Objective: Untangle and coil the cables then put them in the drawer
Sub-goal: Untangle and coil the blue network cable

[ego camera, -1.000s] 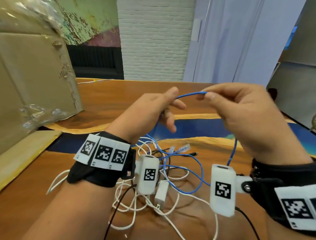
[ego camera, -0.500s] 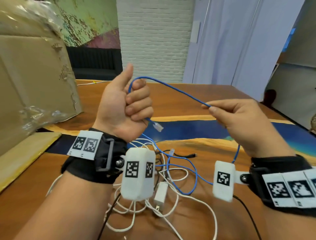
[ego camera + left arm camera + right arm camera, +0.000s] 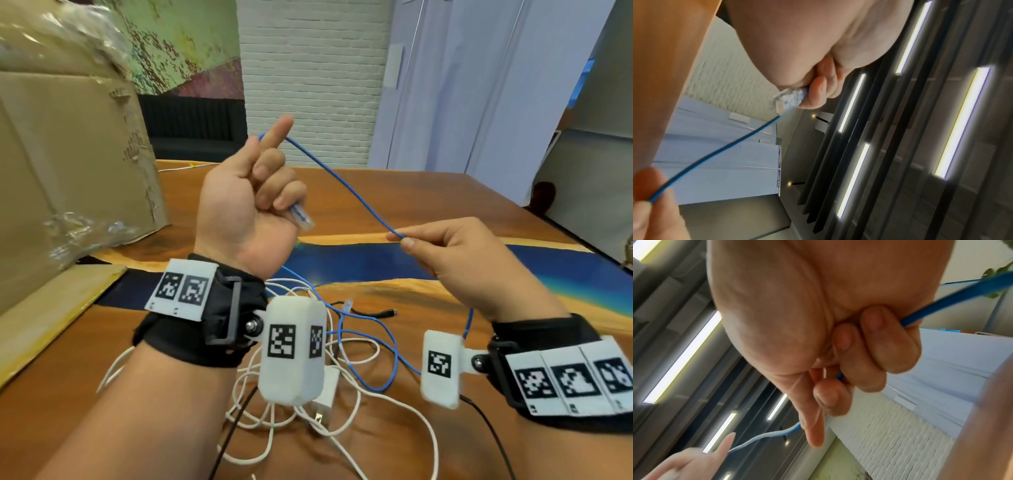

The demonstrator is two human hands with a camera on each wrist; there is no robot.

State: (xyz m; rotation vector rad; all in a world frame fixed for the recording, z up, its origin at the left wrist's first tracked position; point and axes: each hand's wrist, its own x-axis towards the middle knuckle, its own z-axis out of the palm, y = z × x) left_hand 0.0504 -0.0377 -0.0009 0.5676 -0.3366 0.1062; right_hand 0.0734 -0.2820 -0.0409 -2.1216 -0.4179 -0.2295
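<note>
A cardboard box (image 3: 68, 154) stands at the far left of the tabletop (image 3: 428, 195). The left hand (image 3: 246, 202) is raised, its fingers (image 3: 274, 186) curled round the blue cable (image 3: 349, 186) near its clear plug (image 3: 301, 216), index finger pointing up. The cable runs taut down to the right hand (image 3: 472, 263), which pinches it between thumb and forefinger. Below both wrists, the cable's slack lies among tangled white cables (image 3: 346, 421) and a white charger (image 3: 327, 394) on the tabletop.

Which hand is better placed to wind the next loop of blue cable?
Probably the right hand: it pinches the cable mid-run and can swing round. The left hand grips the plug, anchoring.
</note>
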